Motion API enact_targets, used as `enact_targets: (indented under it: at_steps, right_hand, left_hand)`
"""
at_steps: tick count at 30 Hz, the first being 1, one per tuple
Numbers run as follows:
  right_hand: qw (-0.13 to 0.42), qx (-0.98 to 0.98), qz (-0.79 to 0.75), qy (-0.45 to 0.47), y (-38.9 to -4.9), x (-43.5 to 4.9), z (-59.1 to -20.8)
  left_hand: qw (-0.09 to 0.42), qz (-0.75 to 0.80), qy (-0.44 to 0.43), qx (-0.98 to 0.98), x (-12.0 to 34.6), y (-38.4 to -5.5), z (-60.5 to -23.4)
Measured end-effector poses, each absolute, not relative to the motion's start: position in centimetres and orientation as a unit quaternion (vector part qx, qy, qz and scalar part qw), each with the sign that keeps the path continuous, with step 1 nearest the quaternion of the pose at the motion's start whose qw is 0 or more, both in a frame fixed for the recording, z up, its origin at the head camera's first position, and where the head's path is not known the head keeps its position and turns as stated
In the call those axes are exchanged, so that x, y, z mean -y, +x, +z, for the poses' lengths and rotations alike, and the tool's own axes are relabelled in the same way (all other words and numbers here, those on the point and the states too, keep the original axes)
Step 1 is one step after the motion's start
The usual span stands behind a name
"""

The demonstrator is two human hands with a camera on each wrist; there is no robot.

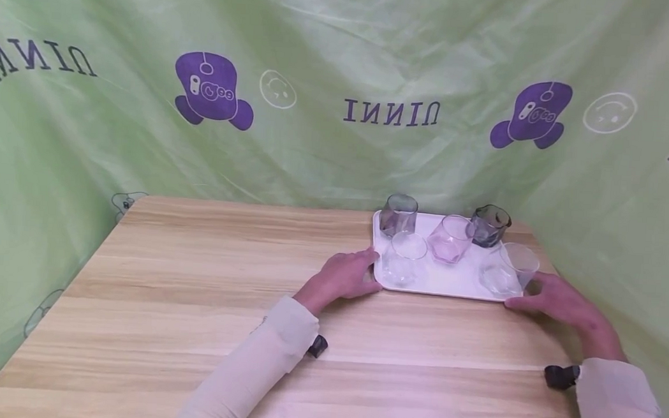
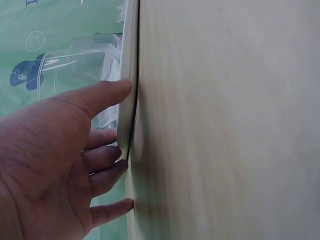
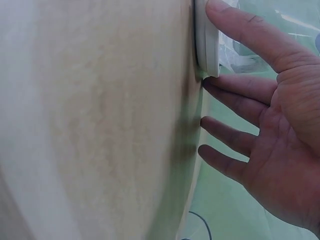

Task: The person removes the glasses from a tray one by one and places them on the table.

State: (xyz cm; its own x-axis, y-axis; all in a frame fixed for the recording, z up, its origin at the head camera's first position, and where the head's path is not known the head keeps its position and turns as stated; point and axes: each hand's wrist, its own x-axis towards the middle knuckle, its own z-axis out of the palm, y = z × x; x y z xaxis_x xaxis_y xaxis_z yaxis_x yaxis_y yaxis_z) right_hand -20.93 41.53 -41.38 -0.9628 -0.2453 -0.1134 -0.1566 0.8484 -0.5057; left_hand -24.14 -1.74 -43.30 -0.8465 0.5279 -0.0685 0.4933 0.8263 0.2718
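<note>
A white rectangular tray (image 1: 439,280) lies flat at the back right of the table. Several glasses stand on it: a grey glass (image 1: 398,216) at back left, a dark grey one (image 1: 490,228) at back right, a pink one (image 1: 449,245) in the middle, and clear glasses at front left (image 1: 402,264) and front right (image 1: 509,271). My left hand (image 1: 350,274) touches the tray's front left corner, thumb on the rim (image 2: 128,60) in the left wrist view. At the front right corner, my right hand (image 1: 553,299) touches the tray with its thumb, the fingers spread and extended.
The wooden table (image 1: 204,278) stretches left and forward of the tray. A green printed curtain (image 1: 314,156) hangs right behind the table and along its sides, close to the tray's back edge. Small black devices (image 1: 561,376) sit at both wrists.
</note>
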Motion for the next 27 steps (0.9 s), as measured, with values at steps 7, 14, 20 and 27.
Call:
enact_targets:
  at_steps: [7,14,20,27]
  right_hand:
    - [0.089,-0.953,-0.269,-0.107,-21.1,-40.9,-41.3]
    - [0.084,-0.95,-0.28,-0.114,-21.2,-40.0,-41.6]
    - [0.088,-0.939,-0.306,-0.13,-20.8,-39.2,-42.0]
    - [0.08,-0.935,-0.313,-0.146,-20.7,-38.0,-41.7]
  left_hand:
    - [0.06,0.128,0.266,-0.954,2.4,-24.4,-43.5]
    - [0.053,0.13,0.264,-0.954,3.8,-24.3,-43.9]
    - [0.073,0.152,0.257,-0.951,5.3,-23.2,-43.8]
    - [0.071,0.151,0.246,-0.955,6.6,-22.7,-43.3]
